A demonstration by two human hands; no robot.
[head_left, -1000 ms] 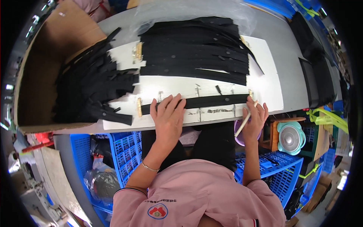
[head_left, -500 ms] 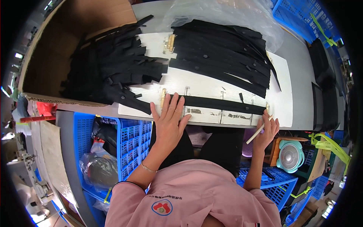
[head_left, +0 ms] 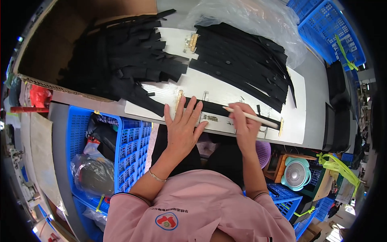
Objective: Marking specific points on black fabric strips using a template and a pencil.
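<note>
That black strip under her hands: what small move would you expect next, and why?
Probably a short stroke of the white stick along the black strip. The left hand lies flat on the strip's left end, pinning it to the white board, and the right hand holds the stick with its tip over the strip.

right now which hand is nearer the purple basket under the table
Right. The right hand, holding a white marking pencil, rests on the table's near edge just above the purple basket. The left hand lies flat on the black strip, farther left.
</note>
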